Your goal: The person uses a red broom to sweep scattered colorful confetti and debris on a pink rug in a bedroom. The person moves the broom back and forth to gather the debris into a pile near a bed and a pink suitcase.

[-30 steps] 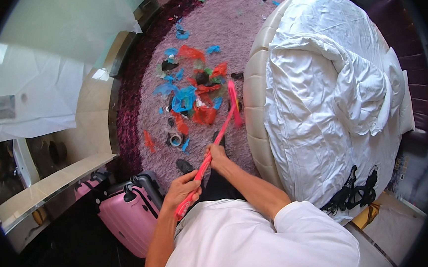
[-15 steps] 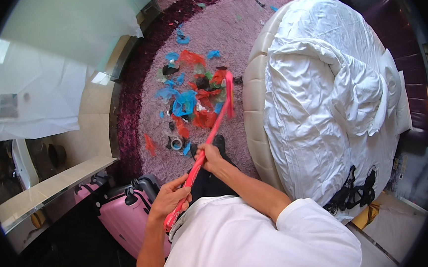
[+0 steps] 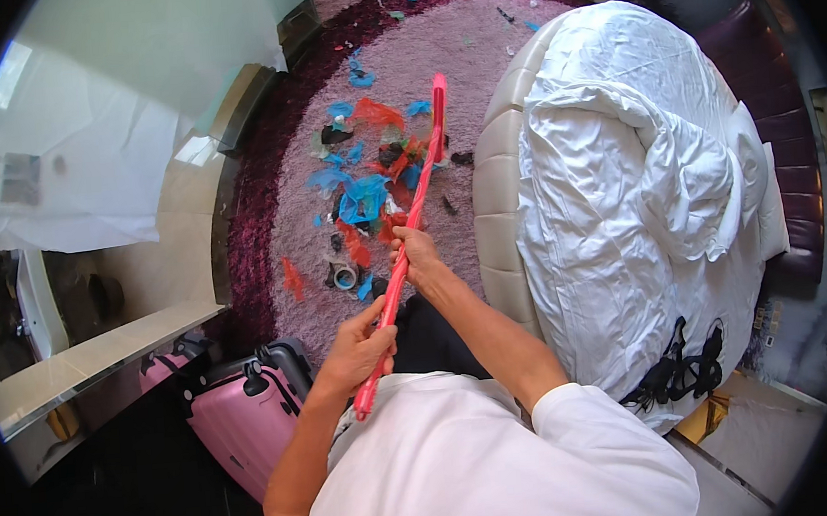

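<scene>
Within two hands (image 3: 355, 349) (image 3: 420, 255) — one pole (image 3: 395, 283), seemingly

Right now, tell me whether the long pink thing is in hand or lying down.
In hand: the left hand grips the long pink thing near its closer end, the right hand farther along.

Fingers (image 3: 414, 243) gripping pink pole (image 3: 395, 287), littered rug (image 3: 470, 30)
</scene>
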Demonstrator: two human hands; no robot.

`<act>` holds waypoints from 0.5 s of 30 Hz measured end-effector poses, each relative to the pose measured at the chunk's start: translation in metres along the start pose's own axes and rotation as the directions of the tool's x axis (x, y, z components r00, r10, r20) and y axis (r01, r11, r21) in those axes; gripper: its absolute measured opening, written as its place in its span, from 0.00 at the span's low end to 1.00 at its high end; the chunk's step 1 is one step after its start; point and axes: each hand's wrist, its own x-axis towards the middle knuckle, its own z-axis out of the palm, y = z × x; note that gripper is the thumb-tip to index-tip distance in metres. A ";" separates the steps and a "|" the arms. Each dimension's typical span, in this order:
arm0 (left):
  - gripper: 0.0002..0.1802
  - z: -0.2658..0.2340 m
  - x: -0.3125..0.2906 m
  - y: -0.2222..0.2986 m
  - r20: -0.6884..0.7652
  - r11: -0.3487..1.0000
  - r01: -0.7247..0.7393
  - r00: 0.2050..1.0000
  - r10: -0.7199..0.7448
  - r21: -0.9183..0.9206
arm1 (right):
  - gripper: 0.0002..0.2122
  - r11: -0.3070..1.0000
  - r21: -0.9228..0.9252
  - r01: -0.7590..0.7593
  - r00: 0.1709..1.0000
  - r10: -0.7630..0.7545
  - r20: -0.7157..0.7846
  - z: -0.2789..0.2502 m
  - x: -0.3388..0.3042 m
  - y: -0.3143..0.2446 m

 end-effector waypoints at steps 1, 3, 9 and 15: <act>0.28 -0.007 -0.002 -0.003 0.017 0.998 0.009 1.000 -0.008 -0.070 | 0.07 1.000 -0.003 0.002 1.000 -0.002 -0.006 -0.001 -0.006 0.000; 0.27 -0.012 -0.006 0.003 0.058 0.992 0.076 0.996 -0.070 -0.097 | 0.06 0.999 -0.027 0.019 0.998 -0.021 -0.057 -0.016 -0.001 0.015; 0.14 -0.019 0.019 -0.022 0.078 0.986 0.160 0.984 -0.162 0.036 | 0.05 0.992 0.016 -0.128 0.975 0.129 -0.180 -0.064 0.035 0.061; 0.23 -0.013 0.022 -0.014 0.017 0.999 0.036 0.999 -0.037 0.036 | 0.06 0.996 -0.083 -0.032 0.997 0.027 -0.067 -0.031 0.046 0.037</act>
